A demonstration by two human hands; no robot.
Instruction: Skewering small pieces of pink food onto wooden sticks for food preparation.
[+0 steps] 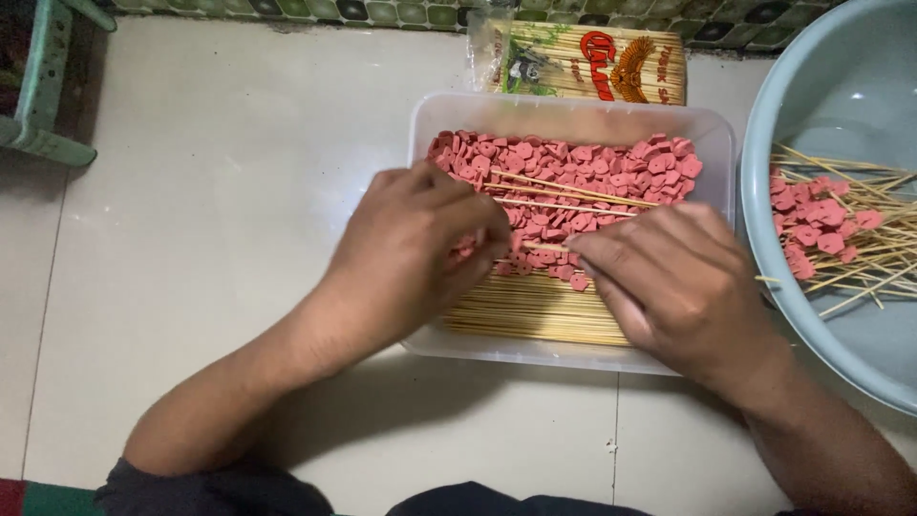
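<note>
Over the tray [712,129], the left hand [420,244] pinches pink pieces [573,182] while the right hand [669,282] grips a skewer [544,247].

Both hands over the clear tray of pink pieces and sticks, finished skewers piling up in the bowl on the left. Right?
Not quite: the head view shows the pale blue bowl with the finished skewers on the right, not the left. The rest holds: left hand and right hand are over the clear tray of pink pieces and sticks.
</note>
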